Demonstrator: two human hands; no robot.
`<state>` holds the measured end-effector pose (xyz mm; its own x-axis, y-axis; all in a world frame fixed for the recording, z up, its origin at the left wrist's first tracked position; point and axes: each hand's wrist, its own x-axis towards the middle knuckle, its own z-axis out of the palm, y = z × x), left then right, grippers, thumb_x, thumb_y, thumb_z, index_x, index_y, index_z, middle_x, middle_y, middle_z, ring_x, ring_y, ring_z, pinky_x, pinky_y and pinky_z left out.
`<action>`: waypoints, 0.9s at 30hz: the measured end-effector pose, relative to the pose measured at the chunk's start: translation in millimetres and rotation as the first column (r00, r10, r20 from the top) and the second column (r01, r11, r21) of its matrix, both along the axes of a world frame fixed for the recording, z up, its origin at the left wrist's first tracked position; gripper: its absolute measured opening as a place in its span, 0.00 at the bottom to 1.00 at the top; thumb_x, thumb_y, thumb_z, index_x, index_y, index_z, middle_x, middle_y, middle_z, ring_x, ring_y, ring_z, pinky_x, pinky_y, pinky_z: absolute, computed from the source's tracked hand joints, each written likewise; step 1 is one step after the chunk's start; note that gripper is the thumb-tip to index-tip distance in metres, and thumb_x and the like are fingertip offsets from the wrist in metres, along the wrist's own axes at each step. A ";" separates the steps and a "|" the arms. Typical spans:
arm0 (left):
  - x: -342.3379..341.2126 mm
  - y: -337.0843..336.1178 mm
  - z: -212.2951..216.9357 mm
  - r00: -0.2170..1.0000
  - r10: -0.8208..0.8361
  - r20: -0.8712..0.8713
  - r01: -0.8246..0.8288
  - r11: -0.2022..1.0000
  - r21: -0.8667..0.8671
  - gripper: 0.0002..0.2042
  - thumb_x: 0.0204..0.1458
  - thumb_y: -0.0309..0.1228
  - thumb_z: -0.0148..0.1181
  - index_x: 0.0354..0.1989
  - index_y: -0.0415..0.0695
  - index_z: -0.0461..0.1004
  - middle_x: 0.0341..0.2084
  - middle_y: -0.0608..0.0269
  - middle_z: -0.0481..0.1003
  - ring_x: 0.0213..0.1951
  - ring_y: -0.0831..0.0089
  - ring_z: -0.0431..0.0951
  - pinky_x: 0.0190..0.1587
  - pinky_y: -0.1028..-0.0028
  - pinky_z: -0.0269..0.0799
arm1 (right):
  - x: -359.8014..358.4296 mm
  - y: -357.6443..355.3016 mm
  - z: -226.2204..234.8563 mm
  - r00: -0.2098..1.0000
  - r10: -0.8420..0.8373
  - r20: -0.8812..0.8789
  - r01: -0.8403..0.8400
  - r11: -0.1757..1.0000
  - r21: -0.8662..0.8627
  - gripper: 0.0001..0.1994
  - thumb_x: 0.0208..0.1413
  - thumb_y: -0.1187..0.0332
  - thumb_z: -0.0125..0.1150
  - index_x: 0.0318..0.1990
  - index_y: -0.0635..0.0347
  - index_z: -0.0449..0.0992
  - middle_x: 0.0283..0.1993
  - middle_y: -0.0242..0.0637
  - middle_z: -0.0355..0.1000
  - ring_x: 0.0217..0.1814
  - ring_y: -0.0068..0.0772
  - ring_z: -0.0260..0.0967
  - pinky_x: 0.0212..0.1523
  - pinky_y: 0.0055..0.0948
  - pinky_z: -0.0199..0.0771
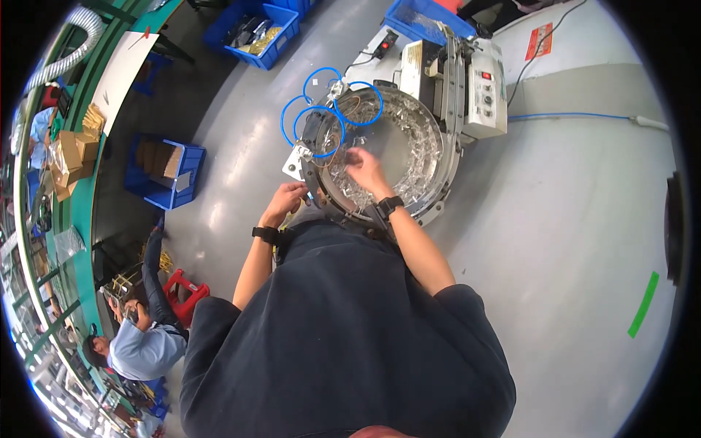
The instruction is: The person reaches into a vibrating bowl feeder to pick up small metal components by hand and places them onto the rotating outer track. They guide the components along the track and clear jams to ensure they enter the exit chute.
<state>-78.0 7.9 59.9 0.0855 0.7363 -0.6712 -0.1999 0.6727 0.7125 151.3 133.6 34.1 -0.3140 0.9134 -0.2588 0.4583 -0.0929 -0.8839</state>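
In front of me stands a round metal vibratory feeder bowl (445, 169) with many small shiny metal parts (426, 150) spread around its inner track. My right hand (367, 174) reaches over the near rim into the bowl, its fingers drawn together above the parts; anything between them is too small to make out. Just outside the bowl's left rim is my left hand (290, 200), fingers curled and closed beside the bowl wall. What those fingers hold, if anything, is hidden. Coiled blue air tubes (381, 109) loop over the bowl's upper left side.
A white control box (485, 91) with knobs and a red switch adjoins the bowl's far right. Blue bins (269, 52) sit on the floor beyond, another blue crate (175, 197) farther left. A person (142, 347) works at the green bench near a red stool (185, 296).
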 end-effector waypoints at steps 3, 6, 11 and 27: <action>12.4 -9.3 -6.1 0.994 0.104 -0.013 -0.104 0.994 0.027 0.10 0.58 0.29 0.51 0.42 0.38 0.76 0.20 0.64 0.74 0.13 0.86 0.61 0.15 0.81 0.51 | -11.2 -10.8 -4.4 0.986 0.165 -0.008 -0.164 0.982 0.096 0.19 0.45 0.68 0.66 0.47 0.60 0.76 0.33 0.43 0.77 0.38 0.36 0.77 0.37 0.33 0.75; 27.3 -17.0 -0.6 0.940 0.340 -0.029 -0.340 0.940 0.000 0.11 0.57 0.27 0.50 0.44 0.37 0.75 0.20 0.63 0.74 0.12 0.85 0.60 0.14 0.80 0.52 | -13.3 -15.2 -9.9 0.964 0.250 0.089 -0.263 0.944 0.200 0.18 0.46 0.68 0.66 0.46 0.60 0.75 0.35 0.44 0.77 0.37 0.34 0.76 0.37 0.32 0.76; 50.2 -41.5 4.9 0.889 0.452 -0.072 -0.454 0.891 -0.016 0.12 0.57 0.27 0.50 0.46 0.37 0.75 0.19 0.62 0.74 0.12 0.84 0.60 0.14 0.80 0.51 | -10.2 1.5 -14.6 0.957 0.274 0.093 -0.274 0.962 -0.016 0.14 0.50 0.70 0.63 0.45 0.60 0.74 0.36 0.40 0.76 0.34 0.28 0.76 0.35 0.31 0.77; 62.3 -26.3 5.0 0.901 0.434 -0.009 -0.434 0.901 -0.003 0.11 0.58 0.28 0.49 0.46 0.40 0.75 0.19 0.67 0.72 0.13 0.84 0.60 0.16 0.81 0.53 | 12.7 46.7 -32.0 0.971 -0.122 -0.204 0.078 0.974 -0.211 0.15 0.55 0.73 0.55 0.51 0.61 0.75 0.37 0.38 0.76 0.32 0.30 0.76 0.35 0.29 0.78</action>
